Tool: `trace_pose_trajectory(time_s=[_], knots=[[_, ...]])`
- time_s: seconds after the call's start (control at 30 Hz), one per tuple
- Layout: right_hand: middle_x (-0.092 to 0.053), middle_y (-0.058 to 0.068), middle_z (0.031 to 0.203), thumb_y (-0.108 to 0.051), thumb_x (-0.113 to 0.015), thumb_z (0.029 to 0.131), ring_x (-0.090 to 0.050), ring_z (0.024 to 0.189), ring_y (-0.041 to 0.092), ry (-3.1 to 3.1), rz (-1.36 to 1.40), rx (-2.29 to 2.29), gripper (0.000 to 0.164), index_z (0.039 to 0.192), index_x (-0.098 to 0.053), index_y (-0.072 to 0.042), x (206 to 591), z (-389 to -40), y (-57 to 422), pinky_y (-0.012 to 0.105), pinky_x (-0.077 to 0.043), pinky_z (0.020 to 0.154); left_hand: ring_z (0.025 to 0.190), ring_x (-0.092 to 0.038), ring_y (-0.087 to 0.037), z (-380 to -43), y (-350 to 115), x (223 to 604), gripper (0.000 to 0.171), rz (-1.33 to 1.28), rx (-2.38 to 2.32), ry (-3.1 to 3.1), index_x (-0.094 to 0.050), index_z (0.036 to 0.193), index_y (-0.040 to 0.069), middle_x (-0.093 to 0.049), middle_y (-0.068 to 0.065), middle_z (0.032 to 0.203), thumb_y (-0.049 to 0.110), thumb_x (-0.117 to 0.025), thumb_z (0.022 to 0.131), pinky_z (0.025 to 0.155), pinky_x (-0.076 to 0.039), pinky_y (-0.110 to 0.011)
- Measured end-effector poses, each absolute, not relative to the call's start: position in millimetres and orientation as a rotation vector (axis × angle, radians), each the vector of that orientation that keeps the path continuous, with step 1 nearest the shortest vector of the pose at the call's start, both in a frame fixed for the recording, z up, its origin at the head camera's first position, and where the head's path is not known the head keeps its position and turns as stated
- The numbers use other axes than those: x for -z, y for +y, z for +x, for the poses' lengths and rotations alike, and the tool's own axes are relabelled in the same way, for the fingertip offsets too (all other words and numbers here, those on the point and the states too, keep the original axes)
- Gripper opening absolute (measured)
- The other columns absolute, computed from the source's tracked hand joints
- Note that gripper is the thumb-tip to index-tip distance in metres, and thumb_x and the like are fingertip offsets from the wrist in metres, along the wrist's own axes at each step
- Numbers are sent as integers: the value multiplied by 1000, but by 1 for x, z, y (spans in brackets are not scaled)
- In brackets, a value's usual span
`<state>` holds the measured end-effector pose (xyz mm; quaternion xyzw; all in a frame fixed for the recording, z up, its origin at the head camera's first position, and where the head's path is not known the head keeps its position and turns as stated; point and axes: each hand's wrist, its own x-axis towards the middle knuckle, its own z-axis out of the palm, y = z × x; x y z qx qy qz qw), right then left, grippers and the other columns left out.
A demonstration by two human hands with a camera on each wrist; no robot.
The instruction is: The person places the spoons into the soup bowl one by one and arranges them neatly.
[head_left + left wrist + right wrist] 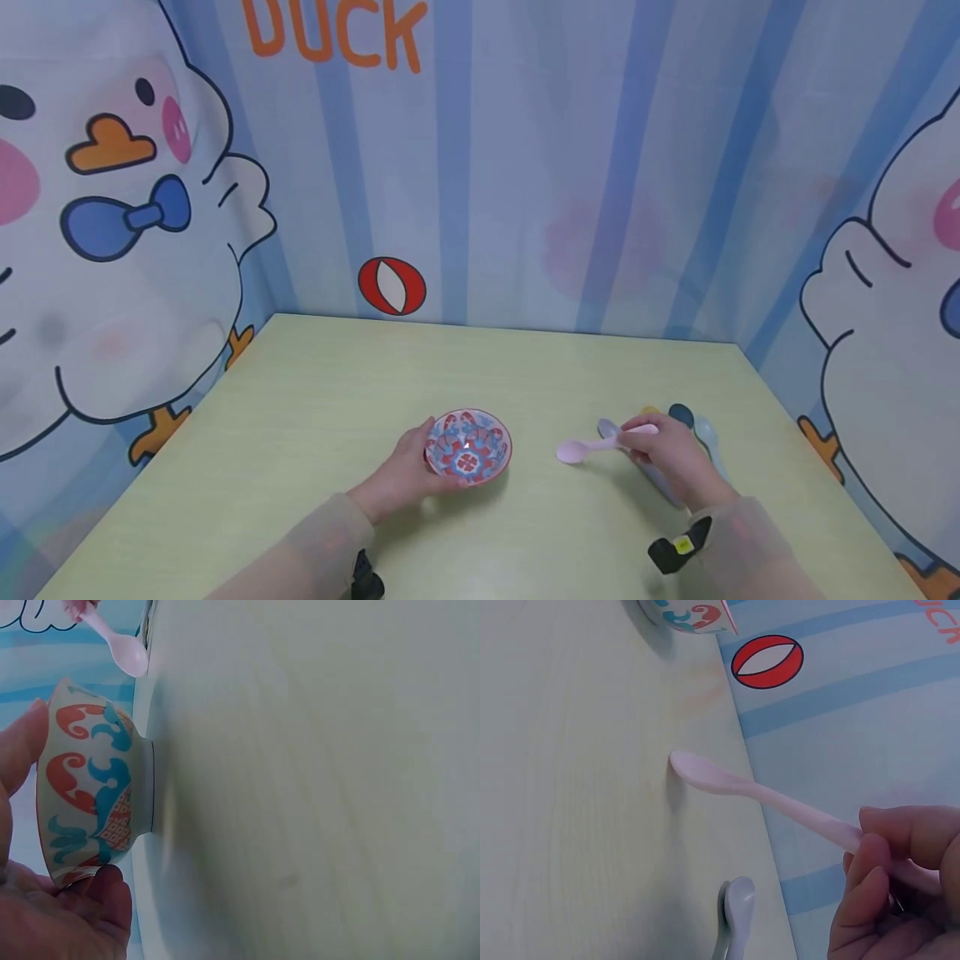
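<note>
My left hand (412,467) grips a small patterned bowl (468,447), thumb and fingers on opposite sides of its rim. Red and blue motifs cover the bowl, which faces upward; whether its foot touches the table cannot be told. My right hand (675,458) pinches a pink spoon (588,447) by its handle, its head pointing left toward the bowl. In the right wrist view the pink spoon (787,805) hangs over the table. Below that hand lies a lavender spoon (739,904), partly hidden by the hand in the head view.
Beyond the right hand lie a dark blue spoon (681,414), a light blue spoon (707,435) and a yellow piece (649,410), mostly covered. The pale table (360,358) meets a striped duck-print backdrop (510,208) at its back and sides.
</note>
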<state>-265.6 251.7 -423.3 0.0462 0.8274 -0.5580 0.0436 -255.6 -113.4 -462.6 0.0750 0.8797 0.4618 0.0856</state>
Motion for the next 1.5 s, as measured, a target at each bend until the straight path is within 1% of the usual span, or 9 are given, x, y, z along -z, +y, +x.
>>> trace_pose_trajectory(time_s=[0.1, 0.33, 0.57, 0.7, 0.8, 0.97, 1.2, 1.33, 1.5], knots=[[-60, 10, 97, -13, -65, 91, -56, 82, 23, 2512, 147, 1756, 32, 114, -56, 8, 421, -267, 251, 34, -51, 77, 131, -37, -36, -254, -111, 462, 113, 246, -1366, 2622, -17, 153, 2, -28, -22, 148, 37, -86, 69, 107, -35, -51], [-62, 2, 92, -18, -64, 94, -56, 79, 15, 2458, 125, 1901, 33, 114, -56, 7, 416, -273, 255, 30, -50, 78, 127, -40, -36, -248, -105, 459, 115, 316, -1321, 2627, -20, 152, 1, -31, -23, 144, 39, -88, 67, 105, -37, -52], [-62, -3, 91, -24, -63, 95, -58, 76, 10, 2406, 173, 2000, 45, 127, -53, 5, 412, -278, 254, 24, -50, 76, 125, -41, -36, -241, -100, 456, 116, 332, -1327, 2610, -21, 151, 1, -32, -24, 143, 39, -89, 65, 104, -37, -53], [-63, -5, 91, -27, -63, 94, -59, 79, 10, 2414, 180, 2026, 50, 131, -50, 5, 409, -281, 253, 22, -50, 75, 127, -40, -37, -242, -99, 453, 115, 357, -1262, 2642, -24, 151, 1, -31, -24, 145, 41, -88, 64, 104, -37, -54], [-64, -6, 87, -25, -64, 94, -61, 79, 9, 2398, 153, 2060, 48, 129, -49, 5, 407, -282, 249, 22, -51, 76, 132, -34, -38, -244, -100, 451, 114, 407, -1194, 2673, -26, 150, 0, -29, -21, 148, 43, -88, 64, 105, -35, -54], [-65, -5, 80, -19, -65, 93, -62, 73, 8, 2341, 112, 2112, 40, 121, -49, 5, 403, -286, 241, 24, -54, 75, 139, -24, -37, -250, -100, 446, 112, 500, -1089, 2684, -27, 150, 1, -24, -14, 155, 46, -86, 66, 107, -33, -53], [-66, -3, 80, -17, -65, 93, -63, 73, 9, 2329, 124, 2108, 37, 119, -52, 5, 397, -292, 229, 25, -55, 75, 142, -21, -34, -259, -100, 440, 105, 625, -877, 2706, -29, 151, 7, -24, -8, 157, 52, -80, 71, 108, -32, -54], [-67, -2, 82, -17, -66, 92, -63, 73, 10, 2319, 104, 2119, 37, 119, -53, 6, 395, -295, 220, 25, -55, 75, 142, -21, -35, -264, -101, 438, 104, 673, -790, 2708, -30, 151, 8, -23, -7, 158, 54, -78, 72, 109, -30, -55], [-67, -1, 82, -14, -67, 92, -63, 72, 10, 2277, 94, 2153, 40, 122, -52, 8, 394, -299, 207, 24, -55, 73, 142, -20, -35, -268, -102, 440, 103, 716, -793, 2672, -29, 151, 7, -21, -7, 158, 52, -78, 73, 108, -31, -53]])
